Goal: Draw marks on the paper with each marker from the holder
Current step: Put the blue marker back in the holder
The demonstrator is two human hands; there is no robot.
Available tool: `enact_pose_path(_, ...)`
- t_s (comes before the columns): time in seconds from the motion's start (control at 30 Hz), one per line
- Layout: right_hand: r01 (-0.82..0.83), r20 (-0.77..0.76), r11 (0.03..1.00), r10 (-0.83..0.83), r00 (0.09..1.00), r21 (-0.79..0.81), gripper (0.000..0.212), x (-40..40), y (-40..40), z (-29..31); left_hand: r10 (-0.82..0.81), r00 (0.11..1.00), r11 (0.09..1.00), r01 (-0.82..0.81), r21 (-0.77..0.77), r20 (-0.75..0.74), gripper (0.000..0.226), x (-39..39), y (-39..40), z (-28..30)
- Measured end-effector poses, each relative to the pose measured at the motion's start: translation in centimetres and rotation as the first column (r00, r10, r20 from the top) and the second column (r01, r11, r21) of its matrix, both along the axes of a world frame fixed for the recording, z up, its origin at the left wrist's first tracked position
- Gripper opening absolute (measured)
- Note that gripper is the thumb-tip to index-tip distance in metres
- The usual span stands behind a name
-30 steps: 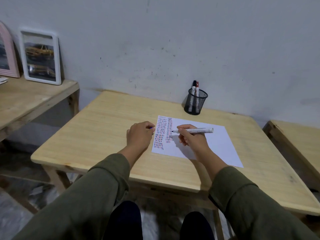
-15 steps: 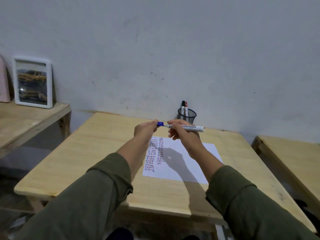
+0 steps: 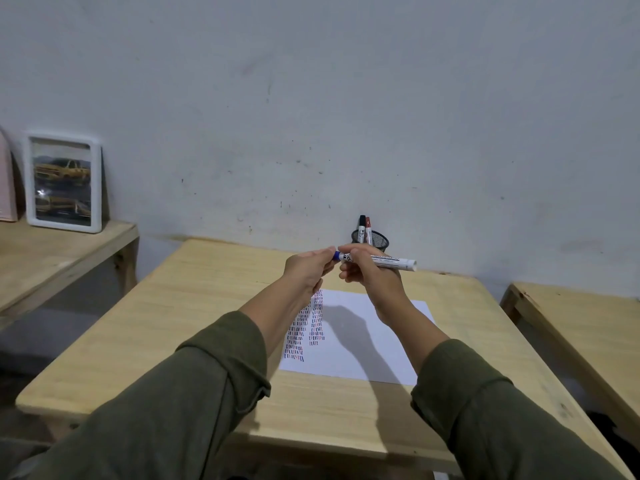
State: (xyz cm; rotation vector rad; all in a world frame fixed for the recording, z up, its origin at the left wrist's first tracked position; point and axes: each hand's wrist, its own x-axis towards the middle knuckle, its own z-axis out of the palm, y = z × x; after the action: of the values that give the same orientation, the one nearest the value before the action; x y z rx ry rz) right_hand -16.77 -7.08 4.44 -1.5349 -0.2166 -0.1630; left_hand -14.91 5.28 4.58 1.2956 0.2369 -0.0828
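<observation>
Both hands are raised above the wooden table [image 3: 194, 306]. My right hand [image 3: 370, 275] grips the white barrel of a marker [image 3: 388, 262], held level. Pinched in my left hand [image 3: 306, 270] is its blue cap [image 3: 336, 255], pressed against the marker's left end. Below lies the white paper [image 3: 367, 344] with two columns of short red, blue and dark strokes [image 3: 306, 327] near its left edge. The black mesh holder [image 3: 379, 241] stands at the table's back by the wall, partly hidden behind my right hand, with a black-capped marker [image 3: 362, 227] and a red-capped marker [image 3: 368, 229] upright in it.
A white-framed picture [image 3: 63, 181] leans against the wall on a lower wooden shelf [image 3: 52, 251] to the left, with a pink frame [image 3: 7, 181] beside it. Another wooden table [image 3: 585, 327] stands to the right across a gap.
Both hands lifted off the paper. The marker's bare tip left the page, and the blue cap in my left hand met the marker's end. The camera tilted upward.
</observation>
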Motion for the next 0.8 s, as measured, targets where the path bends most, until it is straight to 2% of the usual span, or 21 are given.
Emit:
enact_pose_path(0.1, 0.006, -0.026, 0.991, -0.003, 1.0, 0.133, 0.025, -0.1, 0.3, -0.1, 0.015, 0.999, 0.999, -0.014, -0.031, 0.03, 0.015, 0.1, -0.4, 0.5)
enact_pose_path(0.2, -0.033, -0.023, 0.989, 0.037, 0.999, 0.143, 0.022, 0.2, -0.1, 0.1, -0.006, 0.998, 1.0, 0.005, 0.016, 0.058, 0.008, 0.5, -0.4, 0.8)
enact_pose_path(0.3, -0.133, -0.011, 0.975, 0.137, 0.99, 0.178, 0.015, 0.8, -1.4, 0.8, 0.035, 0.994, 0.996, -0.043, 0.073, 0.099, 0.021, 1.6, -0.2, 1.3)
enact_pose_path(0.4, -0.241, -0.032, 0.931, 0.259, 0.965, 0.274, 0.03, 1.4, -2.9, 1.7, 0.086, 0.986, 0.987, -0.104, 0.126, 0.14, 0.027, 3.3, -0.1, 2.3)
enact_pose_path(0.5, -0.274, -0.089, 0.926, 0.305, 0.948, 0.26, 0.042, 2.4, -4.7, 2.4, 0.008, 0.985, 0.983, -0.039, 0.178, 0.173, 0.029, 4.8, -0.9, 3.0)
enact_pose_path(0.53, -0.261, -0.097, 0.94, 0.287, 0.953, 0.218, 0.038, 3.0, -5.1, 2.5, -0.02, 0.984, 0.982, -0.014, 0.186, 0.178, 0.03, 5.4, -1.4, 3.2)
enact_pose_path(0.63, -0.148, -0.086, 0.989, 0.148, 0.985, 0.001, 0.009, 5.1, -5.9, 2.4, -0.101, 0.978, 0.978, 0.065, 0.197, 0.183, 0.03, 7.1, -2.9, 3.5)
enact_pose_path(0.67, -0.097, -0.081, 0.994, 0.093, 0.992, -0.046, 0.007, 6.1, -6.2, 2.3, -0.12, 0.976, 0.975, 0.081, 0.208, 0.184, 0.031, 7.8, -3.3, 3.4)
enact_pose_path(0.73, 0.003, -0.052, 0.997, -0.006, 0.999, -0.074, 0.021, 8.2, -6.9, 2.3, -0.136, 0.973, 0.956, 0.079, 0.284, 0.184, 0.034, 9.3, -4.0, 2.9)
enact_pose_path(0.8, 0.09, 0.007, 0.989, -0.09, 0.996, -0.115, 0.045, 10.3, -7.5, 2.5, -0.118, 0.978, 0.911, 0.037, 0.411, 0.174, 0.038, 10.7, -4.3, 2.1)
